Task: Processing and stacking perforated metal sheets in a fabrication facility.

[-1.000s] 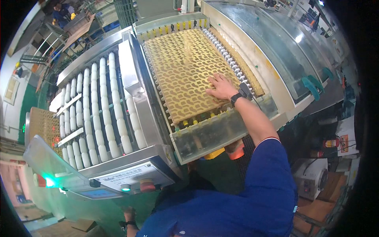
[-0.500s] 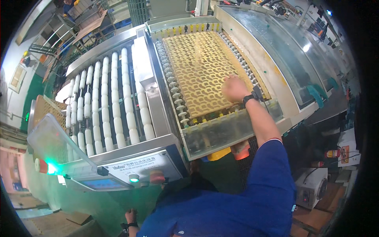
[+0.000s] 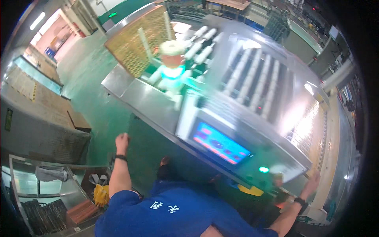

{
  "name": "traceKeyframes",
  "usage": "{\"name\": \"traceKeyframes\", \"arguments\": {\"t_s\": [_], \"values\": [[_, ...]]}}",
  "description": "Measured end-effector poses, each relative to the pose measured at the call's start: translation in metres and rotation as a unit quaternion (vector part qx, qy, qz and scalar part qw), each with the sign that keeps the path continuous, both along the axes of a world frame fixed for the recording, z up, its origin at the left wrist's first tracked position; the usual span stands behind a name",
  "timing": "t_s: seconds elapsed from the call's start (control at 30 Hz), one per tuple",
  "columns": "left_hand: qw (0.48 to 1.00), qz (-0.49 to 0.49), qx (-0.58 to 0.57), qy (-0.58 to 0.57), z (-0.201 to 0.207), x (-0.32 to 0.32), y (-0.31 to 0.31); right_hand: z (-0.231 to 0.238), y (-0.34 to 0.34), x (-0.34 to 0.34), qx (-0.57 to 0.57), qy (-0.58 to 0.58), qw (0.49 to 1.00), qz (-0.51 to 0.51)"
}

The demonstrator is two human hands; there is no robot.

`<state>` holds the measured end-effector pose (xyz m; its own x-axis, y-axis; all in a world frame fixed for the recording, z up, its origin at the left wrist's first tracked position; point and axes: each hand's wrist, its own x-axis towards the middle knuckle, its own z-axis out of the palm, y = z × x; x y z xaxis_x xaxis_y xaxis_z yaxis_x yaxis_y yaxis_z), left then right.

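Blurrily, the right hand (image 3: 311, 183) shows near the pale tank (image 3: 331, 162), its grip and any contact impossible to tell; glare washes out the yellowish panel (image 3: 311, 136) inside. The left hand (image 3: 122, 140) is loosely clenched. The blue screen (image 3: 221, 143) is illegible; white characters mark the shirt (image 3: 158, 221).

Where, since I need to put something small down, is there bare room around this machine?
The steel ledge looks bare, between the white rollers and the green floor, left of the lit screen. Passing room lies over the floor between the ledge and the left hand. Lower left is crowded: grey cloth, a yellow item and a reddish-brown board.
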<state>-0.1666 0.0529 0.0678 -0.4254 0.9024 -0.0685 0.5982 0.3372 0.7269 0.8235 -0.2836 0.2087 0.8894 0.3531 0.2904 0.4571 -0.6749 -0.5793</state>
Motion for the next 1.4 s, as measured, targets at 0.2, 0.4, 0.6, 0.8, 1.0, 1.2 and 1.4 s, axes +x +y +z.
{"name": "traceKeyframes", "arguments": {"t_s": [0.2, 0.4, 0.6, 0.8, 1.0, 1.2, 1.4], "values": [[0.961, -0.007, 0.267, -0.073, 0.117, -0.084, 0.207, 0.002, -0.031, -0.209, 0.146, 0.013, 0.966, -0.213], [0.931, -0.108, 0.344, 0.058, 0.190, -0.085, 0.373, -0.166, -0.079, -0.381, 0.061, 0.126, 0.989, 0.047], [0.817, -0.315, 0.324, 0.357, 0.251, -0.101, 0.472, -0.045, 0.206, -0.651, -0.093, 0.205, 0.916, 0.331], [0.711, -0.490, 0.326, 0.385, 0.277, -0.119, 0.548, 0.048, 0.418, -0.773, 0.149, 0.081, 0.858, 0.484], [0.674, -0.590, 0.364, 0.256, 0.278, -0.119, 0.567, 0.056, 0.604, -0.878, 0.169, 0.088, 0.858, 0.477], [0.675, -0.601, 0.348, 0.248, 0.275, -0.125, 0.587, 0.058, 0.746, -0.944, 0.153, 0.164, 0.853, 0.472], [0.668, -0.591, 0.358, 0.275, 0.279, -0.132, 0.595, 0.038, 0.793, -0.959, 0.150, 0.083, 0.887, 0.429]]}}
